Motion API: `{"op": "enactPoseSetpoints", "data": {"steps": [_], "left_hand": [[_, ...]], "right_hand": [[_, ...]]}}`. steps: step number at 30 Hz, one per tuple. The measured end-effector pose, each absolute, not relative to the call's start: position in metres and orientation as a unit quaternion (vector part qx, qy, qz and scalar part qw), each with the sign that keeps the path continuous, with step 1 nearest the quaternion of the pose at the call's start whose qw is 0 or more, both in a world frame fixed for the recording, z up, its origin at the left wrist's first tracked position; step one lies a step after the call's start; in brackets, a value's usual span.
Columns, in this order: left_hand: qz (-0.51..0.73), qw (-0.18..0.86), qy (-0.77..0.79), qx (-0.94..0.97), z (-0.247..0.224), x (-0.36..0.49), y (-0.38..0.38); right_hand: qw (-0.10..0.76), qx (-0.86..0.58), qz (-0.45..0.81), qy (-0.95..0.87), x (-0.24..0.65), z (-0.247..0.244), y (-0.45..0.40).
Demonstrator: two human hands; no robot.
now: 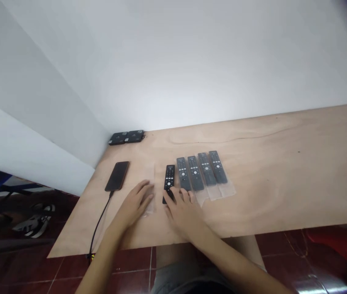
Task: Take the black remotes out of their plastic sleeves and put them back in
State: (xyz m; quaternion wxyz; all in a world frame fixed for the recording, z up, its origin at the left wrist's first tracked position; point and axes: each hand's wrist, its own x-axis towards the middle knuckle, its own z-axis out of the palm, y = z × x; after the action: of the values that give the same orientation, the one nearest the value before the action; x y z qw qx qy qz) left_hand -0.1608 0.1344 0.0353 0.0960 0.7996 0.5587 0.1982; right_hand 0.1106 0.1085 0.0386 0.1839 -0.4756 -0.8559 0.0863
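A black remote control (170,173) lies flat on the wooden table, its lower end partly covered by the fingers of my right hand (184,210). Those fingers are bent over it, and the hand's other fingers reach the lower edge of the neighbouring remote (183,173). To the left, my left hand (135,204) rests with fingers stretched out and apart on a thin clear plastic sleeve (150,206). Further right lie more remotes, one (195,173) beside another (207,169) and a last one (218,166), all seemingly in clear sleeves.
A dark phone (117,176) with a black cable (100,220) lies left of my left hand. Two flat black boxes (126,137) stand in the far left corner by the white wall (192,61). The table's (283,171) near edge runs just before my body.
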Motion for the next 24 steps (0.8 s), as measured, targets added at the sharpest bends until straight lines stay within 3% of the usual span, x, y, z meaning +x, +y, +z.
{"op": "enactPoseSetpoints", "data": {"steps": [14,24], "left_hand": [[0.159,0.071,0.517,0.838,0.041,-0.194,0.167],[0.243,0.038,0.539,0.806,0.049,-0.185,0.155]], "right_hand": [[0.190,-0.506,0.113,-0.834,0.108,0.032,0.111],[0.249,-0.516,0.078,-0.816,0.117,0.026,0.109]]}}
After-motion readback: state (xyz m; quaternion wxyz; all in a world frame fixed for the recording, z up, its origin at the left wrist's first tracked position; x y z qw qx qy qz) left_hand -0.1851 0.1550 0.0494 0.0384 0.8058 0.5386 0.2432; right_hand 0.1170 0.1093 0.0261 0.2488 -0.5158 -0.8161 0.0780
